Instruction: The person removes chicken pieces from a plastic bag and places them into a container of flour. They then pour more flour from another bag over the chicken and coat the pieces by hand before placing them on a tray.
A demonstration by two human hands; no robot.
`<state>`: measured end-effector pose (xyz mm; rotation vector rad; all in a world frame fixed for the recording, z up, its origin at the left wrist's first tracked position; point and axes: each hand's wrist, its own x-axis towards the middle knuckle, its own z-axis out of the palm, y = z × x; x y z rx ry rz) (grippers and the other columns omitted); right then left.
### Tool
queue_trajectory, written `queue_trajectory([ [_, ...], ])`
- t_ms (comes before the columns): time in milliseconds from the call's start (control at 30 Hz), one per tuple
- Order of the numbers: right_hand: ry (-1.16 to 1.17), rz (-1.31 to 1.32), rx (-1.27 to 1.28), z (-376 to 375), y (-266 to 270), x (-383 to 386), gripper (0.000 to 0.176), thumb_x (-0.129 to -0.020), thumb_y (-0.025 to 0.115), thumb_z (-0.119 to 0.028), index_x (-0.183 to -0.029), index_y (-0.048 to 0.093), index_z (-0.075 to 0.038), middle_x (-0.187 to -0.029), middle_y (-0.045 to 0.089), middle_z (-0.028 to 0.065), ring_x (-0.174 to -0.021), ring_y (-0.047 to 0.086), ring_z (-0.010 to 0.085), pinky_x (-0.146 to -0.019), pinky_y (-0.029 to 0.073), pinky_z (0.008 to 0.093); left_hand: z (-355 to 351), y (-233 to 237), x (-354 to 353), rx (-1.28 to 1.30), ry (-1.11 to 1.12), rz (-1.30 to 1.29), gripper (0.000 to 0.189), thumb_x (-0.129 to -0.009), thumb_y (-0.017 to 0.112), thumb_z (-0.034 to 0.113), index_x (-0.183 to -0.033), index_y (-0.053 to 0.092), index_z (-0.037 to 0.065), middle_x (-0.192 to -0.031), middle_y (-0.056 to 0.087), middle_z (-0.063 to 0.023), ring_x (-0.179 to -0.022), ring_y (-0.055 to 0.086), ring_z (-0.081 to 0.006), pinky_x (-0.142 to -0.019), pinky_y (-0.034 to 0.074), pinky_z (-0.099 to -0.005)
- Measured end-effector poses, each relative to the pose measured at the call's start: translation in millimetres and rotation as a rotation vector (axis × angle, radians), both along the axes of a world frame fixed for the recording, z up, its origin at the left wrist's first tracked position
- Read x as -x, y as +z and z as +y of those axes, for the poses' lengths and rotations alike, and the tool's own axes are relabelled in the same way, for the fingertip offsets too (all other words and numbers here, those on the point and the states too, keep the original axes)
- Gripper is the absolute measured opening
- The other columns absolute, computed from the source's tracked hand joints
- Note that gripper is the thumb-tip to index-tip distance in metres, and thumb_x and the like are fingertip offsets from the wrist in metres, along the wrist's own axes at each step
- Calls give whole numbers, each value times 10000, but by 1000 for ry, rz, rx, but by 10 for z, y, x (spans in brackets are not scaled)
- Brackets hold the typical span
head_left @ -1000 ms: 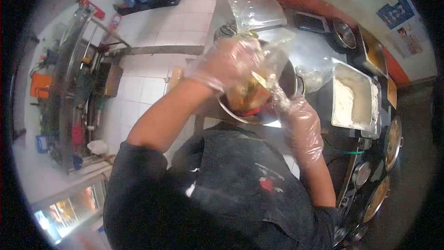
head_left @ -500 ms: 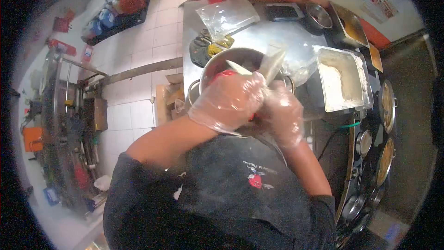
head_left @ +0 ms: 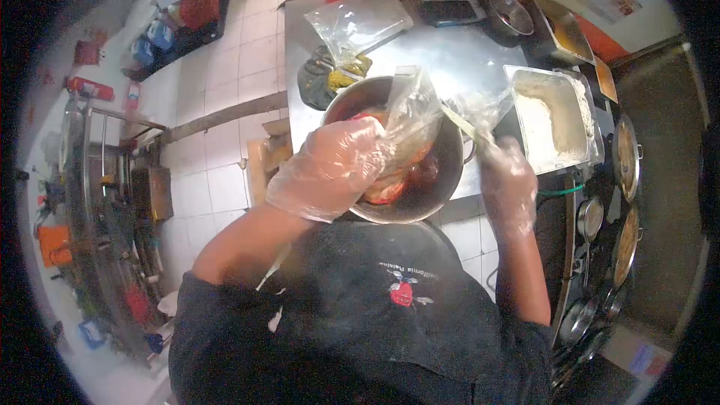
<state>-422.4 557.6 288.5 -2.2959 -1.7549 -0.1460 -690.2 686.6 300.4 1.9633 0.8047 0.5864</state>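
A round metal pot [head_left: 446, 180] stands at the table's near edge. Over its left side, my left hand [head_left: 337, 161], in a clear plastic glove, grips a clear plastic bag [head_left: 412, 109] with red and pale contents at its lower part, inside the pot. My right hand [head_left: 508, 180], also gloved, is closed to the right of the pot. A thin pale strip [head_left: 457, 118] sticks out from its fingers toward the bag, and loose clear plastic lies just beyond them.
On the metal table [head_left: 465, 52] lie an empty clear bag [head_left: 360, 22], a dark bundle [head_left: 319, 79], a tablet-like device [head_left: 450, 10] and a metal bowl [head_left: 510, 15]. A tray of white powder [head_left: 540, 116] stands right of my right hand. Pans [head_left: 626, 154] are farther right.
My hands have parted: the right moved right with the pale strip, the left moved a little left. The bag and the inside of the pot now show between them.
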Motion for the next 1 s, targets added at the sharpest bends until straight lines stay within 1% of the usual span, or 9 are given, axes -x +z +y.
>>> queue_trajectory([
  [100, -293, 310, -15, -559, -125, -300, 343, -994, 593, -105, -1326, 675, -129, -1007, 687, 179, -875, 712, 355, -728, 579, 430, -53, -113, 20, 259, 100, -188, 86, -945, 695, 126, -939, 676, 42, -863, 653, -118, -805, 661, -327, -765, 543, -394],
  [167, -361, 302, 55, -752, -504, -482, 309, -1002, 537, -44, -1283, 666, -49, -1024, 676, 227, -968, 690, 381, -820, 562, 444, 55, -270, 132, -527, -23, 102, 109, -961, 674, 164, -989, 704, 63, -959, 684, -111, -870, 660, -302, -788, 536, -410],
  [233, -605, 433, 308, -718, -674, -459, 301, -995, 504, -16, -1248, 666, -21, -1041, 672, 251, -1014, 676, 392, -871, 551, 464, 35, -170, 168, -562, -16, 225, 128, -975, 651, 184, -1018, 728, 91, -1042, 702, -105, -976, 648, -298, -880, 521, -428],
  [367, -453, 433, 259, -532, -1642, -859, 242, -924, 542, -18, -1121, 680, 4, -1051, 671, 274, -1012, 663, 431, -901, 546, 500, -64, -76, 134, -665, 78, 301, 149, -975, 647, 191, -1051, 750, 114, -1071, 716, -100, -1055, 630, -307, -972, 495, -441],
  [433, -191, -5, 341, -362, -1551, -812, 220, -827, 683, -2, -1045, 674, 23, -1023, 685, 234, -865, 682, 411, -818, 554, 483, -92, -16, 100, -530, 128, 308, 165, -960, 671, 182, -1079, 755, 103, -1054, 717, -98, -1003, 643, -317, -936, 516, -445],
  [600, 497, 298, -147, 288, 114, 24, 490, -742, 806, -104, -1214, 691, -37, -1210, 703, 212, -1105, 679, 392, -980, 531, 497, -176, 260, -141, -147, 176, 324, 189, -918, 719, 109, -1085, 737, 23, -1061, 739, -159, -973, 696, -355, -866, 556, -451],
  [700, 822, 325, -276, 543, -172, 247, 350, -832, 705, -137, -1176, 687, -70, -1135, 713, 134, -1111, 673, 336, -1042, 469, 487, -274, 239, -156, -934, 1, 272, 176, -908, 711, 95, -1065, 740, 21, -1076, 742, -162, -972, 707, -354, -886, 556, -460],
  [767, 915, 279, -206, 702, -346, 332, 278, -869, 663, -149, -1139, 687, -89, -1080, 706, 116, -1076, 675, 323, -1009, 488, 486, -357, 204, -251, -561, 223, 160, 245, -923, 697, 168, -1097, 726, -1, -1023, 716, -217, -959, 708, -363, -862, 567, -434],
  [1000, 967, 299, -169, 817, -543, 486, 231, -864, 699, -200, -1054, 718, -69, -944, 710, 157, -933, 694, 362, -909, 539, 515, 4, 152, -928, -314, 426, 956, 349, -929, 647, 329, -1069, 724, 19, -975, 732, -249, -920, 724, -425, -842, 575, -499],
])
